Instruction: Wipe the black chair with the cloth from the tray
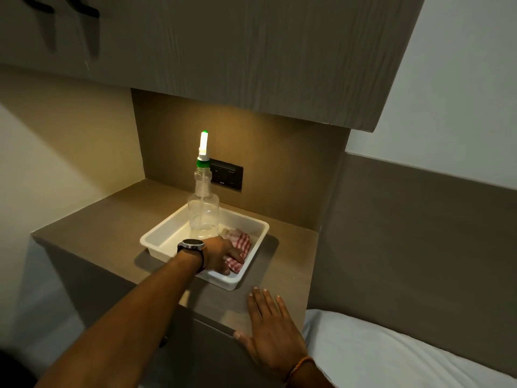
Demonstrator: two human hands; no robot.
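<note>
A white plastic tray (156, 239) sits on a brown bedside counter. Inside it lies a crumpled red-and-white checked cloth (241, 242). My left hand (221, 256), with a watch on the wrist, reaches into the tray and its fingers rest on the cloth's near part, curled over it; a firm grip is not clear. My right hand (272, 329) lies flat and open on the counter's front edge, holding nothing. No black chair is in view.
A clear spray bottle (203, 208) with a green-and-white nozzle stands upright in the tray's back left. A black wall socket (228, 175) is behind it. A cabinet hangs overhead. A white pillow (377, 351) lies at the lower right.
</note>
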